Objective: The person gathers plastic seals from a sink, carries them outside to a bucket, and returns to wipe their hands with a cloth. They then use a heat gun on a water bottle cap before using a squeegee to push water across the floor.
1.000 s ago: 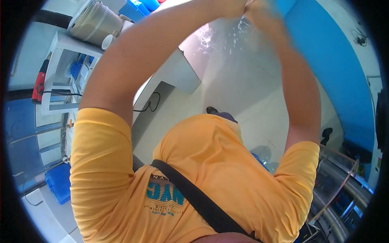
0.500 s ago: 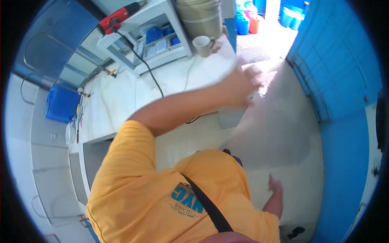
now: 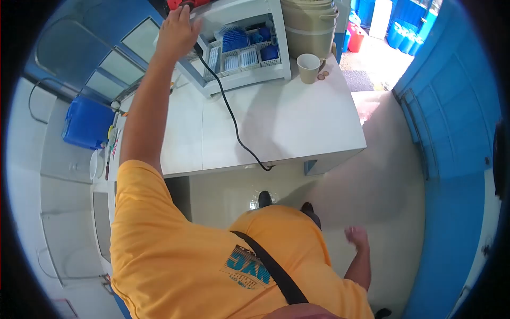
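Note:
My left hand is at the top of the cabinet, its fingers closed over the handle end of a red power tool. Most of the tool is hidden by the hand or cut off by the frame's top edge. A black cord hangs from it, across the white table and over the front edge. Low on the right, away from the table, my right hand hangs beside my body with its fingers curled and nothing visible in them.
Under the tool stands a pale open-front cabinet with baskets of blue and white items. A cup, small round pieces and stacked buckets are to its right. A blue case is at left; a blue door at right.
My left arm has swung from the table's right end up and left to the power tool. The view has shifted, and my right hand's fingers are more curled.

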### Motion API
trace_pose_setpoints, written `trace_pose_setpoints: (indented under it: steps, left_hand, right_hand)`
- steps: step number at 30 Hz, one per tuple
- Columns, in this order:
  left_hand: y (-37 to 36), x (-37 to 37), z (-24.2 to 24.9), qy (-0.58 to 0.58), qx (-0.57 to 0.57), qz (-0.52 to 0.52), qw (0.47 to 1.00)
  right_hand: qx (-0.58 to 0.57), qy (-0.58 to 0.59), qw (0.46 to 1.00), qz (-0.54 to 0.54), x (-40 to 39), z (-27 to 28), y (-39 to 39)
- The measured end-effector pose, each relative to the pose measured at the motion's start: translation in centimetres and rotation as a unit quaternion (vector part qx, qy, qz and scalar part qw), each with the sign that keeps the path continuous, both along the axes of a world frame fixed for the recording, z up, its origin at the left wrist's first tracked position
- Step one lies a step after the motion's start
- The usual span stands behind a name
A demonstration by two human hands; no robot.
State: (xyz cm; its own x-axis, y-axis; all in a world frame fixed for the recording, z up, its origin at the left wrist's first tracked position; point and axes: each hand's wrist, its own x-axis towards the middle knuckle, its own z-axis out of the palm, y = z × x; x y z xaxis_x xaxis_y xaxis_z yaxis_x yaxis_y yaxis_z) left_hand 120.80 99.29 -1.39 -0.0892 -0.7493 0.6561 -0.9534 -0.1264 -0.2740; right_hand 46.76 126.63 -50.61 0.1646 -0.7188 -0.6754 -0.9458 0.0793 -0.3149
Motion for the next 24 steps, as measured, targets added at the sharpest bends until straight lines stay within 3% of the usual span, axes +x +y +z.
trace_pose_setpoints:
  steps: [2,3,4,5,6,8,9,11,12,13,14,15,16,17,18,20,24]
  left_hand:
    - [-1.7,2.3,0.5,-0.007,0.018,-0.01,1.0]
    - [-2.6,3.5,1.0,0.052,0.061,-0.054,0.995]
    - [-3.3,4.2,1.2,0.11,0.105,-0.096,0.984]
    - [-2.9,0.7,-0.3,0.029,-0.145,-0.091,0.985]
    - [-2.4,1.3,0.5,0.035,-0.138,-0.101,0.985]
    - [-1.7,3.3,4.8,0.146,0.14,-0.121,0.972]
    - [-0.4,1.1,6.5,0.288,0.25,-0.124,0.916]
    - [-2.7,5.4,4.3,0.261,0.229,-0.162,0.924]
    - [-3.7,7.1,3.3,0.235,0.206,-0.197,0.929]
    - [-3.8,6.9,3.1,0.237,0.206,-0.194,0.93]
    - [-3.2,5.6,3.4,0.315,0.222,-0.18,0.905]
    - [-2.6,4.8,3.5,0.391,0.236,-0.164,0.874]
    - [-2.3,4.6,3.7,0.392,0.234,-0.157,0.876]
    - [-1.9,4.5,3.9,0.361,0.238,-0.12,0.894]
    - [-2.1,4.6,3.8,0.346,0.231,-0.109,0.903]
    - [-2.3,4.4,3.2,0.338,0.218,-0.105,0.91]
    - [-2.8,3.5,1.9,0.327,0.189,-0.102,0.92]
  right_hand:
    - [-0.075,-0.088,0.993,0.032,4.9,2.4,-4.2]
    - [-0.012,-0.105,0.987,-0.118,10.1,8.5,-6.0]
    - [-0.045,-0.136,0.982,-0.124,12.6,7.1,-7.0]
    - [-0.129,-0.186,0.972,-0.057,15.4,7.9,-7.6]
    - [-0.212,-0.232,0.949,0.011,18.7,9.1,-8.0]
    - [-0.095,-0.2,0.975,0.018,24.6,12.2,-9.2]
    - [0.041,-0.236,0.965,-0.102,26.8,10.6,-10.1]
    - [0.178,-0.265,0.922,-0.218,31.1,6.4,-11.9]
    - [0.025,-0.187,0.982,-0.02,33.0,4.7,-12.9]
    - [-0.131,-0.097,0.97,0.181,34.7,2.9,-13.9]
    - [-0.129,-0.098,0.969,0.186,36.4,0.8,-14.6]
    - [0.034,-0.205,0.977,-0.039,37.8,-1.3,-15.5]
    - [0.135,-0.281,0.903,-0.297,39.2,-3.3,-16.3]
    - [0.136,-0.273,0.889,-0.341,40.4,-5.1,-17.5]
    - [0.093,-0.195,0.952,-0.219,40.9,-6.6,-18.7]
    - [0.044,-0.071,0.996,-0.043,41.8,-9.6,-19.3]
    - [0.058,0.015,0.997,0.044,43.3,-15.4,-17.4]
